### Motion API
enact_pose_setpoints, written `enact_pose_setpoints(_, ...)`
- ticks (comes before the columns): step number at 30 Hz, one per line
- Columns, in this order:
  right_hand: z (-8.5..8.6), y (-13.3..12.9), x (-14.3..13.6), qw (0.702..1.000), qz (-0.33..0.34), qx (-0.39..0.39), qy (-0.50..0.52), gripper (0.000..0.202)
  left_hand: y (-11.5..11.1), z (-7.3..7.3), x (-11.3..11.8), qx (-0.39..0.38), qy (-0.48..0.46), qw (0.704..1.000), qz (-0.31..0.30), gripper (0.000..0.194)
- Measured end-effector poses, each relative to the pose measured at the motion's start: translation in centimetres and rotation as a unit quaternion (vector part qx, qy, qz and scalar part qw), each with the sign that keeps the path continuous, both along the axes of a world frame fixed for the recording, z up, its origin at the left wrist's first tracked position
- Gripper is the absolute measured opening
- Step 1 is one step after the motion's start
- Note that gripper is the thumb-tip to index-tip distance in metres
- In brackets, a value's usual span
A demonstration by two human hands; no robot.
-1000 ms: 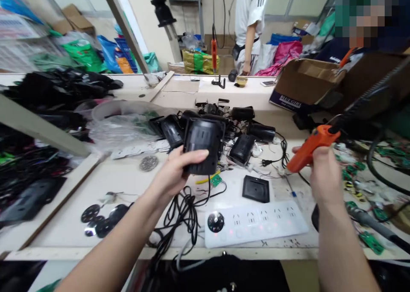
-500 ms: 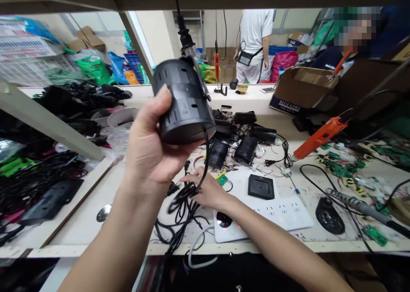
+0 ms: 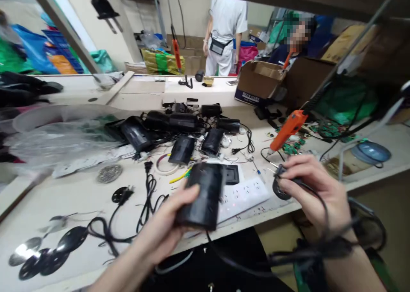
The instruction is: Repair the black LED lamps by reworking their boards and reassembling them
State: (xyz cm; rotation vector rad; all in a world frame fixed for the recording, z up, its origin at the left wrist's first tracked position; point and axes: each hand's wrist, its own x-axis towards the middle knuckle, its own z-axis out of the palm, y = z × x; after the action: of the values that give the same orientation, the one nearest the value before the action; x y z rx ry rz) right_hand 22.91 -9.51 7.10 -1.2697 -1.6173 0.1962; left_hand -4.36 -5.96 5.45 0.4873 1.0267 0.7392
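My left hand (image 3: 171, 217) grips a black cylindrical housing (image 3: 205, 196) by its side, above the front of the bench. A black cable (image 3: 235, 266) runs from the bottom of this housing across to the right. Pinched between the fingers of my right hand (image 3: 315, 191) is a black two-pin plug (image 3: 280, 171), its metal prongs facing left. Loops of the cable, blurred, hang below and across my right wrist. A white power strip (image 3: 246, 198) with several sockets lies between my hands, partly behind the housing.
Several similar black housings (image 3: 212, 141) lie mid-bench. An orange electric screwdriver (image 3: 288, 132) hangs at right, near green circuit boards (image 3: 294, 147). Black discs (image 3: 73, 239) and a coiled cord (image 3: 109, 236) lie left. Behind are a cardboard box (image 3: 258, 83) and two people.
The view has swung right. My left hand has lowered the housing from up high to near the bench front. My right hand has moved from the cable bundle to the right, now holding the plug.
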Motion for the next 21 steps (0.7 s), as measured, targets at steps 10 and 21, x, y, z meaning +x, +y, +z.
enact_pose_setpoints(10, -0.9, -4.2, 3.2, 0.991, -0.042, -0.061, -0.109, 0.007, -7.0, -6.7, 12.1, -0.076, -0.046, 0.934, -0.346, 0.073)
enact_pose_setpoints(21, -7.6, 3.4, 0.0, 0.942, 0.0, -0.271, -0.2, 0.002, -9.0, -15.1, 16.9, -0.383, -0.074, 0.865, -0.317, 0.047)
